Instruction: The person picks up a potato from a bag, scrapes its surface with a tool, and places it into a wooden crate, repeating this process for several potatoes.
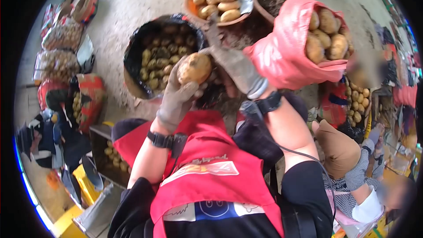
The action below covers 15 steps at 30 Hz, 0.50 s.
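My left hand (pixel 176 92), in a grey work glove, is closed around a large yellowish potato (pixel 194 68) with brown dirt on its skin. My right hand (pixel 238 70), also gloved, reaches in from the other side with its fingers apart, their tips blurred and right beside the potato. Just beyond my left hand stands a container lined with black plastic (pixel 132 68), holding many small potatoes (pixel 154 61). To the right of my right hand, a pink woven sack (pixel 282 48) leans with large potatoes (pixel 328 35) showing at its mouth.
Ahead sit an orange bowl of potatoes (pixel 191 4) and a brown tub of dark soil-like bits (pixel 275 2). Filled sacks (pixel 61 33) line the left side. A box of potatoes (pixel 99 147) stands by my left knee. Another person (pixel 348 158) sits at the right.
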{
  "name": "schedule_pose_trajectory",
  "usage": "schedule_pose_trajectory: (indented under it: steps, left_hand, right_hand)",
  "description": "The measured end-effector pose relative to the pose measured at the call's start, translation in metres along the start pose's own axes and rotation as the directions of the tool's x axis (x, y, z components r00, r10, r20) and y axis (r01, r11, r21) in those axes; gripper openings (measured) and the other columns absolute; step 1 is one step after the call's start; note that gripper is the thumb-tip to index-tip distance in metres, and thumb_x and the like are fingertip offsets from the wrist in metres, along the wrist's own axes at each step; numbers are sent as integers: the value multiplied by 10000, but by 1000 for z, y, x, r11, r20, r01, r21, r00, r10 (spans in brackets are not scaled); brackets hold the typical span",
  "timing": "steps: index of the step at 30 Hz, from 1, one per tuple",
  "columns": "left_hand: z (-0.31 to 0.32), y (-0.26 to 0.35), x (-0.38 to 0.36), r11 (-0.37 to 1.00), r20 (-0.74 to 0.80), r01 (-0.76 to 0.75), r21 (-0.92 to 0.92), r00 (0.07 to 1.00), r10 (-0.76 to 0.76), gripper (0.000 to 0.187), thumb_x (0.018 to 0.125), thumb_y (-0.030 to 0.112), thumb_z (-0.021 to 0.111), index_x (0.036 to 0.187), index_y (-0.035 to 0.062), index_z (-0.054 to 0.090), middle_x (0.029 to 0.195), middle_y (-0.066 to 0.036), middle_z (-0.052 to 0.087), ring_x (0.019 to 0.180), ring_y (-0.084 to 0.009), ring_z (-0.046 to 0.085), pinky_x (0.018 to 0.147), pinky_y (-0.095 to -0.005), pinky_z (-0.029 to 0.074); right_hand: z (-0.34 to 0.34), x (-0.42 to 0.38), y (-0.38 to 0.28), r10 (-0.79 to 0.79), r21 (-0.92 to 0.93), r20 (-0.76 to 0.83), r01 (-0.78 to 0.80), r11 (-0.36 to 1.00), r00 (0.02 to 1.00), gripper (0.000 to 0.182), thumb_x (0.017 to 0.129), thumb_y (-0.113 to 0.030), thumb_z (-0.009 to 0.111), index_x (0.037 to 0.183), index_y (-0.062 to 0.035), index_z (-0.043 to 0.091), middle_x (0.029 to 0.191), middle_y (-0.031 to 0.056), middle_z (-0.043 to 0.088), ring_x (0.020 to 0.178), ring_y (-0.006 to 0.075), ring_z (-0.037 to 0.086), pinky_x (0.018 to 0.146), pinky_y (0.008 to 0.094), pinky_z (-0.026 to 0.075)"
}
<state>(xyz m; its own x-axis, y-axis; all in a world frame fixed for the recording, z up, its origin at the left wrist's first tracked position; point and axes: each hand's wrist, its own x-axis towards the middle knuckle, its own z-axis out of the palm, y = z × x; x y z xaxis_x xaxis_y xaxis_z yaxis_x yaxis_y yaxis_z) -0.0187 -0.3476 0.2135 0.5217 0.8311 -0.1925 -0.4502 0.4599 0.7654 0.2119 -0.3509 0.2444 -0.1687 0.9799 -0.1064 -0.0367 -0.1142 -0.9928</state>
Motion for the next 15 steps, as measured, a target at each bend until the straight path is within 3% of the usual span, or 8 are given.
schedule_pose_trajectory:
  steps: [2,4,6,8,9,12,14,15]
  left_hand:
    - [-9,1,-4,999,-29,22,-29,999,-22,923,879,53,814,1644,125,301,1449,-126,557,1097,-240,677,834,-304,581]
    - [-7,-2,-4,998,-102,-42,-39,994,37,961,850,15,809,1649,133,288,1483,-132,531,1183,-269,659,868,-328,582]
    - [-17,-2,-3,999,-84,-7,-43,996,3,970,828,-9,804,1645,138,302,1514,-130,507,1308,-289,603,1008,-383,557]
    - [-12,1,-1,988,-122,-104,116,986,118,944,824,-25,785,1639,97,325,1539,-139,503,1389,-290,547,1143,-421,481]
    - [-16,2,-1,989,-128,-99,112,985,114,944,824,-25,785,1639,97,325,1539,-139,503,1389,-290,547,1143,-421,481]
    - [-22,5,1,971,-50,-142,191,987,154,910,830,-20,771,1631,46,345,1572,-151,490,1442,-294,504,1235,-439,382]
    - [-19,10,0,972,-56,-167,165,982,179,870,860,11,752,1628,7,343,1593,-165,480,1457,-289,494,1234,-437,376]
    - [-19,13,-3,981,-32,-116,157,992,123,802,934,129,739,1634,49,357,1602,-139,482,1467,-280,489,1240,-416,362]
  right_hand:
    - [-1,7,22,119,229,14,-119,966,993,402,1141,-373,516,1282,-60,724,864,6,644,698,84,661,596,245,556]
    - [-4,7,24,152,241,23,-153,958,988,400,1140,-368,519,1297,-57,717,847,7,644,662,85,648,569,247,551]
    - [-1,9,27,185,250,26,-186,950,982,400,1139,-362,522,1311,-54,710,831,8,643,627,87,634,542,248,545]
    - [5,9,31,144,158,32,-147,976,989,419,1114,-412,564,1285,-60,712,828,-4,645,609,79,600,539,243,535]
    - [7,9,24,316,241,56,-320,916,947,426,1068,-453,634,1243,-70,700,887,-3,663,631,84,609,555,246,538]
    - [17,11,28,315,392,113,-333,857,942,413,1027,-461,693,1200,-87,682,933,-5,679,664,86,628,571,241,537]
    - [21,14,30,292,447,134,-321,835,947,398,1022,-434,707,1214,-88,665,951,-11,688,691,87,631,593,242,540]
    - [23,15,30,265,450,107,-284,847,958,388,1021,-429,710,1201,-88,672,948,-8,692,687,83,626,590,238,534]
